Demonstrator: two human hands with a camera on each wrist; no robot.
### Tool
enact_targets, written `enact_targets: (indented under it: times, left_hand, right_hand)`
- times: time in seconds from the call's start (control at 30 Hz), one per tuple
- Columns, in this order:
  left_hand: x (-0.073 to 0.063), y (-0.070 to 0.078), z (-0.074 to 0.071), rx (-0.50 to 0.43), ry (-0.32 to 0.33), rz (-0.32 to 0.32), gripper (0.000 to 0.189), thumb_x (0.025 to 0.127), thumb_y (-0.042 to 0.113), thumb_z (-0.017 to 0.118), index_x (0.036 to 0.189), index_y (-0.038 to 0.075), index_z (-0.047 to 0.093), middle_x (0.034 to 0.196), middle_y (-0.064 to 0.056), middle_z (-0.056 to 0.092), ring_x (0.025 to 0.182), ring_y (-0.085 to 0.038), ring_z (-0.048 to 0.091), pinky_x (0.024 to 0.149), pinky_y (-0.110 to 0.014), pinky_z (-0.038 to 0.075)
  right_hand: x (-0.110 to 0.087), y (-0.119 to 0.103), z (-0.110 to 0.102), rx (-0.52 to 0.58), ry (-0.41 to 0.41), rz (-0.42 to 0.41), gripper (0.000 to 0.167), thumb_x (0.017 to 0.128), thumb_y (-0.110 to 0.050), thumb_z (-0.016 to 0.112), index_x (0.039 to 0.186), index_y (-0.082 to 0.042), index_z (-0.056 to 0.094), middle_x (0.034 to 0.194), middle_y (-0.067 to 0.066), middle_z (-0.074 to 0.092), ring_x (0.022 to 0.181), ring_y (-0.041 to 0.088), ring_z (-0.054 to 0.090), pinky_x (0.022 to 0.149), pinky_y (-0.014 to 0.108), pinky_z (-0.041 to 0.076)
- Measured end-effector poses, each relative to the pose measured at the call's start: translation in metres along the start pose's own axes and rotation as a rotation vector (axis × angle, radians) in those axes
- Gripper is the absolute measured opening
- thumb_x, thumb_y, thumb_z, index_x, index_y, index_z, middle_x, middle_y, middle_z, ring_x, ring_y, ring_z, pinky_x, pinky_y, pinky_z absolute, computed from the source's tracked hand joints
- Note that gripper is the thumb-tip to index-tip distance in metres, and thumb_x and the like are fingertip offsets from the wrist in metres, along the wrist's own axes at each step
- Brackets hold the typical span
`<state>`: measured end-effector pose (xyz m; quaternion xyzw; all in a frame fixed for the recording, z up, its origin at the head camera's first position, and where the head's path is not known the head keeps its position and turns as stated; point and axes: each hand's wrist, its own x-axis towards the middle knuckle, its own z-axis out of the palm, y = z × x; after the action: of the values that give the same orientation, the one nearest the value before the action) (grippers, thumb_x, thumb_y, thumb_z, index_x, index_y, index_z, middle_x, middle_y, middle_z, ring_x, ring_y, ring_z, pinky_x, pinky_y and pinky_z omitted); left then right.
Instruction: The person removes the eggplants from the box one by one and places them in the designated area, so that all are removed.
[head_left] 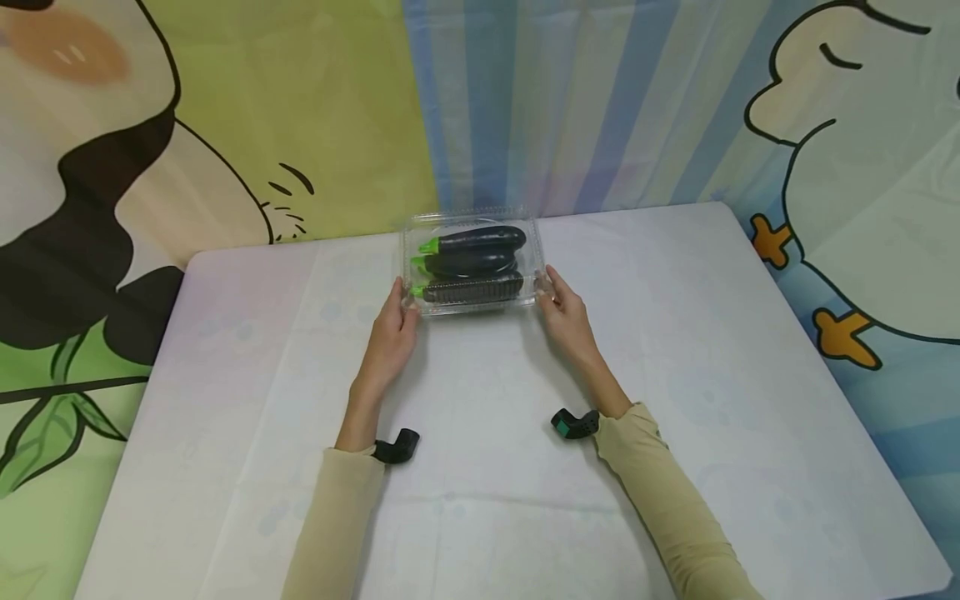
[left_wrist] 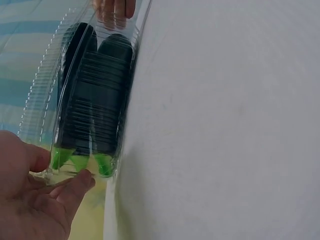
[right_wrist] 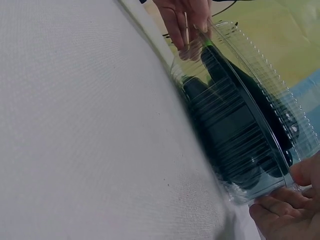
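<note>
A clear plastic clamshell box [head_left: 480, 310] with dark purple eggplants [head_left: 480, 263] inside is near the far edge of the table. The eggplants lie side by side, their green stem ends toward the left. My left hand [head_left: 391, 333] grips the box's left end, thumb at the rim and fingers under it in the left wrist view. At the opposite end my right hand [head_left: 567, 319] holds the box the same way, with the thumb [right_wrist: 306, 172] on the rim. The ribbed side of the box [left_wrist: 95, 100] faces me, close over the tabletop.
A white cloth covers the table [head_left: 480, 483]. Behind it hangs a printed curtain [head_left: 315, 108] with cartoon figures and stripes, close to the far table edge. Each wrist wears a small black camera [head_left: 397, 447] below the hand.
</note>
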<state>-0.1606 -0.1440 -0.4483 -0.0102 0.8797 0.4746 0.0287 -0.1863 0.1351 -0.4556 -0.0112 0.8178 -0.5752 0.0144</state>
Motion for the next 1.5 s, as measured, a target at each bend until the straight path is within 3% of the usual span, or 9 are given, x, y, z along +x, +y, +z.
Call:
enact_targets:
  times: [0.13, 0.37, 0.53, 0.8, 1.03, 1.3, 1.4, 1.5]
  left_hand:
    - [-0.001, 0.000, 0.000, 0.010, 0.009, 0.006, 0.062, 0.104, 0.028, 0.033, 0.156, 0.006, 0.009, 0.163, -0.012, 0.015, 0.151, -0.027, 0.015, 0.124, -0.044, 0.017]
    - [-0.003, 0.001, -0.002, -0.032, 0.003, -0.023, 0.063, 0.103, 0.028, 0.035, 0.157, 0.009, 0.008, 0.162, -0.012, 0.018, 0.151, -0.027, 0.017, 0.122, -0.046, 0.021]
    - [-0.003, 0.001, -0.002, -0.074, 0.000, -0.044, 0.063, 0.103, 0.029, 0.037, 0.157, 0.012, 0.009, 0.162, -0.013, 0.020, 0.148, -0.029, 0.024, 0.119, -0.048, 0.028]
    - [-0.003, -0.001, -0.003, -0.089, -0.005, -0.073, 0.064, 0.103, 0.034, 0.038, 0.158, 0.018, 0.009, 0.161, -0.011, 0.026, 0.144, -0.030, 0.033, 0.113, -0.050, 0.037]
    - [-0.003, -0.002, -0.005, -0.121, -0.004, -0.059, 0.066, 0.101, 0.033, 0.040, 0.157, 0.016, 0.009, 0.160, -0.012, 0.028, 0.136, -0.031, 0.044, 0.105, -0.050, 0.045]
    - [-0.002, -0.004, -0.004, -0.122, 0.002, -0.050, 0.068, 0.101, 0.032, 0.041, 0.157, 0.016, 0.008, 0.157, -0.012, 0.033, 0.117, -0.027, 0.057, 0.088, -0.041, 0.049]
    - [-0.001, -0.004, -0.003, -0.131, 0.000, -0.048, 0.068, 0.101, 0.032, 0.042, 0.158, 0.016, 0.008, 0.157, -0.012, 0.033, 0.120, -0.027, 0.058, 0.089, -0.042, 0.050]
    - [-0.001, -0.004, -0.003, -0.145, -0.009, -0.050, 0.067, 0.101, 0.032, 0.041, 0.158, 0.017, 0.008, 0.158, -0.010, 0.032, 0.130, -0.028, 0.053, 0.099, -0.044, 0.050]
  right_hand:
    - [-0.002, -0.006, -0.001, 0.012, -0.012, 0.015, 0.056, 0.100, -0.012, 0.046, 0.153, -0.006, 0.027, 0.148, 0.022, 0.043, 0.127, 0.036, 0.054, 0.107, 0.046, 0.044]
    - [-0.016, -0.038, -0.005, 0.021, -0.031, 0.022, 0.056, 0.099, -0.005, 0.044, 0.151, 0.003, 0.025, 0.148, 0.027, 0.039, 0.129, 0.041, 0.051, 0.109, 0.048, 0.042]
    - [-0.018, -0.044, -0.005, 0.007, -0.032, 0.031, 0.056, 0.099, -0.005, 0.044, 0.151, 0.003, 0.025, 0.149, 0.027, 0.038, 0.130, 0.040, 0.050, 0.111, 0.046, 0.041]
    - [-0.016, -0.041, -0.004, 0.020, -0.034, 0.038, 0.055, 0.099, -0.006, 0.044, 0.151, 0.004, 0.026, 0.150, 0.026, 0.037, 0.132, 0.039, 0.048, 0.111, 0.046, 0.040]
    - [0.000, -0.003, 0.004, -0.016, 0.029, 0.017, 0.055, 0.100, -0.019, 0.047, 0.151, -0.005, 0.031, 0.147, 0.020, 0.045, 0.130, 0.035, 0.053, 0.109, 0.042, 0.043]
    - [-0.003, -0.004, 0.006, 0.037, 0.036, 0.023, 0.056, 0.100, -0.018, 0.045, 0.152, -0.006, 0.028, 0.147, 0.015, 0.047, 0.131, 0.030, 0.052, 0.109, 0.041, 0.043]
    - [-0.003, -0.003, 0.006, 0.036, 0.041, 0.029, 0.056, 0.100, -0.018, 0.045, 0.152, -0.007, 0.028, 0.146, 0.016, 0.048, 0.131, 0.030, 0.053, 0.109, 0.040, 0.043]
    - [-0.002, -0.003, 0.006, 0.043, 0.036, 0.030, 0.056, 0.100, -0.018, 0.045, 0.152, -0.006, 0.028, 0.147, 0.016, 0.046, 0.132, 0.028, 0.051, 0.110, 0.039, 0.043]
